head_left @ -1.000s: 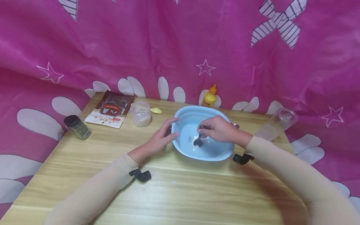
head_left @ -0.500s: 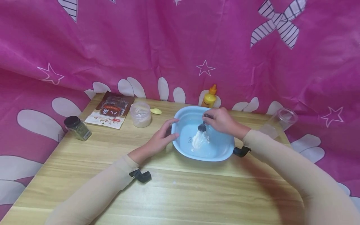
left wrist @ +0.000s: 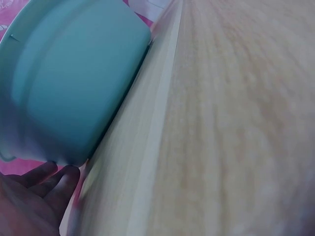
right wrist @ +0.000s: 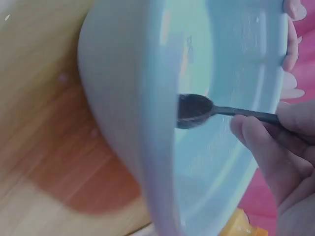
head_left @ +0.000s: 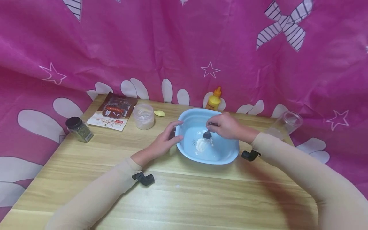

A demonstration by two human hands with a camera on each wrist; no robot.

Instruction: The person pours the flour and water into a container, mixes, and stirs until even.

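A light blue basin (head_left: 188, 150) (left wrist: 74, 83) (right wrist: 123, 108) sits on the wooden table (head_left: 184, 198) with a white lump (head_left: 202, 145) in its bottom. My right hand (head_left: 227, 126) (right wrist: 280, 147) pinches the handle of a small black spoon (head_left: 207, 134) (right wrist: 197, 109), whose bowl hangs over the lump inside the basin. With straight fingers, my left hand (head_left: 166, 139) (left wrist: 34, 196) rests against the basin's left wall.
At the back left stand a dark-lidded spice jar (head_left: 78, 129), a brown food packet (head_left: 113, 111), a clear tub (head_left: 143, 116) and a small yellow lid (head_left: 159, 113). A yellow squeeze bottle (head_left: 214, 99) is behind the basin. A clear cup (head_left: 283, 126) lies at the right.
The right hand swept the spoon from the basin's near side to its far side, then back to the middle. The white lump came into view. The left hand stayed put.
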